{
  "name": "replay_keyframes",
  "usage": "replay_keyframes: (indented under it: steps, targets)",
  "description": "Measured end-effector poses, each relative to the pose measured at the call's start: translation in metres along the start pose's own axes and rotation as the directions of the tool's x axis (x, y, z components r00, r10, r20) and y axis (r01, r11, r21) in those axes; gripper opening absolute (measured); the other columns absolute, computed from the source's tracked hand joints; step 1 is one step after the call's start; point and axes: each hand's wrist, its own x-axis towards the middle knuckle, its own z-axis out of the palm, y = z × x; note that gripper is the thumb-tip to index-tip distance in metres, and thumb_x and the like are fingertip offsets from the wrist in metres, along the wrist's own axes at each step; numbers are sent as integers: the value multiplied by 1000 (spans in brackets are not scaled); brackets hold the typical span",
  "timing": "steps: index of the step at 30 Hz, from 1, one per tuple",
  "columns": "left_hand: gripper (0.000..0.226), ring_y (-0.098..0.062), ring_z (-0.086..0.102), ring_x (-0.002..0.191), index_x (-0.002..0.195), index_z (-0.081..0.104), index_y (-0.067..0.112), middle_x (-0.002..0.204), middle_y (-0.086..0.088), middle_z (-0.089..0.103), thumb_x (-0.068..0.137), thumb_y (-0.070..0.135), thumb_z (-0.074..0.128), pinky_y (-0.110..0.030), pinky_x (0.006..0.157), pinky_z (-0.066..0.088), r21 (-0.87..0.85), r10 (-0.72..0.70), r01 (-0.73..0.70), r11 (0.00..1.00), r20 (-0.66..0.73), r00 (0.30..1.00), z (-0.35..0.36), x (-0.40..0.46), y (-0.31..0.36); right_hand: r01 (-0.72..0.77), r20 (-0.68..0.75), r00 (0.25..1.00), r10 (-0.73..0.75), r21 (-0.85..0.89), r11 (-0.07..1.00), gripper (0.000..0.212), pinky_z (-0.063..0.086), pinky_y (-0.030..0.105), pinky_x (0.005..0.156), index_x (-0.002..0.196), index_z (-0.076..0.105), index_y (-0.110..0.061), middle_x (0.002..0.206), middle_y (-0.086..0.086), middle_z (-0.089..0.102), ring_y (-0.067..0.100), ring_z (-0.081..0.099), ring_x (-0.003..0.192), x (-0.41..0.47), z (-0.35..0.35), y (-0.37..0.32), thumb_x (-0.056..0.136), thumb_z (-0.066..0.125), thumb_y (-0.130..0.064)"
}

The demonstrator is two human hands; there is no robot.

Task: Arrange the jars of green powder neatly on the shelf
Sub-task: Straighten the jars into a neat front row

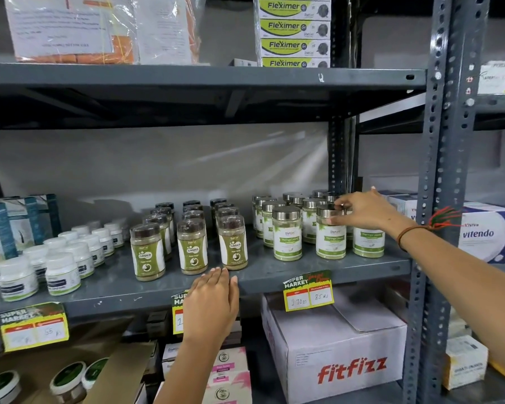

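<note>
Several silver-lidded jars of green powder (287,234) with white and green labels stand in rows at the right end of the grey shelf (274,271). My right hand (362,209) reaches in from the right, its fingers pinching the lid of the front middle jar (330,237), which stands upright on the shelf. Another jar (368,243) is partly hidden behind that wrist. My left hand (213,298) rests flat, fingers together, against the shelf's front edge, below the brown-lidded jars, holding nothing.
Three rows of brown-lidded Gaska jars (192,246) stand mid-shelf, and white bottles (62,272) to their left. A grey upright post (432,199) stands right of the jars. Price tags (308,291) hang from the shelf edge. A Fitfizz carton (341,354) sits below.
</note>
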Motion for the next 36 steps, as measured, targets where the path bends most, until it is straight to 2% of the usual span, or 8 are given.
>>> replay_keyframes:
  steps: [10,18,21,24,26,30,33,36]
  targets:
    - [34,-23,64,98,104,70,8,104,-9,70,89,33,53,-37,85,50,-11,-6,6,1000,-4,1000,-1,0,1,-32,45,999,25,167,985,61,30,41,110,135,59,-24,137,2,62,22,55,128,-3,-8,2,81,71,-51]
    - [34,-22,65,96,102,70,8,102,-9,71,89,33,53,-36,84,50,-10,5,-5,1000,-18,1000,1,0,0,-50,83,996,41,106,993,71,19,49,118,139,52,-28,141,0,59,24,52,131,-6,-11,-2,79,65,-63]
    - [33,-22,65,97,103,70,8,103,-8,71,89,33,53,-36,84,50,-8,-3,2,1000,-19,1000,0,0,1,22,-79,997,-14,106,994,95,31,56,114,140,53,-27,137,1,63,23,60,123,-8,-8,-22,68,44,-89]
    - [36,-21,64,100,106,70,9,106,-7,70,91,35,49,-34,88,47,-5,-8,8,1000,-10,1000,0,1,1,216,-269,951,-153,222,951,75,43,42,108,139,55,-19,141,2,60,21,58,126,-16,-7,-67,82,57,-68]
    - [37,-20,63,101,106,69,10,107,-6,70,91,36,47,-33,90,46,-5,-9,9,1000,-12,1000,-1,1,1,320,-286,927,-245,255,913,67,42,38,109,140,53,-18,143,2,57,19,55,130,-20,-4,-102,86,62,-56]
    - [38,-20,62,102,107,69,11,107,-6,69,92,36,46,-33,91,45,-2,-7,7,1000,-9,1000,-2,0,1,323,-82,946,-313,316,892,81,41,39,110,151,39,-19,151,5,48,22,48,136,-18,16,-153,83,68,-53]
    - [37,-19,63,100,106,70,10,106,-6,70,91,36,48,-32,90,46,4,-5,5,1000,-9,1000,-1,1,1,164,111,966,-234,437,885,97,41,41,110,154,27,-13,154,10,43,28,46,138,-13,41,-170,78,76,-48]
    - [34,-20,64,98,103,70,9,104,-7,70,89,34,51,-33,88,47,3,1,-1,1000,-16,1000,2,1,1,-9,258,955,-149,526,850,92,45,40,104,146,35,-10,144,11,53,28,53,128,-11,64,-175,73,82,-40]
